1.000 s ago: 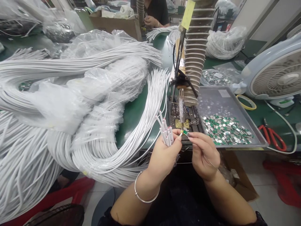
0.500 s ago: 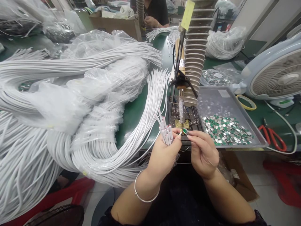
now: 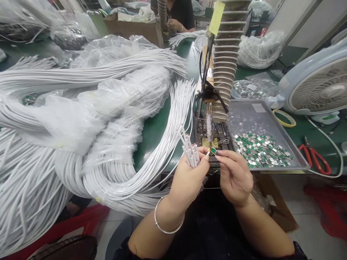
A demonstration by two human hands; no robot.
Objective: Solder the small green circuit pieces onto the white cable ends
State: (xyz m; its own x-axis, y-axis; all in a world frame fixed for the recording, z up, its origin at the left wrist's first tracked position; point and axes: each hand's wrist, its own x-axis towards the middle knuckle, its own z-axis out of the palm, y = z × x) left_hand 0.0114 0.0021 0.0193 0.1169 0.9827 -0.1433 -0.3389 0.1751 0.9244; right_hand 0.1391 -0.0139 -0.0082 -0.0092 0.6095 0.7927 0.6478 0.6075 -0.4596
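Observation:
My left hand (image 3: 191, 177) is closed round a bundle of white cables (image 3: 191, 153), their reddish cut ends pointing up. Between its thumb and forefinger one cable end sticks out toward the right. My right hand (image 3: 235, 175) pinches a small green circuit board (image 3: 213, 151) with a metal connector, held at that cable's end. Directly above, a clamped soldering iron (image 3: 209, 122) points down, its tip close to the board and cable. Whether the tip touches them I cannot tell.
A grey tray (image 3: 292, 144) at right holds many small boards. Red-handled pliers (image 3: 316, 159), a yellow tape roll (image 3: 283, 118) and a fan (image 3: 322, 79) stand beyond it. White cable bundles (image 3: 114, 72) cover the left. A ribbed hose (image 3: 226, 61) hangs behind the iron. Opposite, a person's hand (image 3: 175, 25) shows.
Both hands stay almost still, with the board and cable end held beneath the iron. The whole view shifts very slightly.

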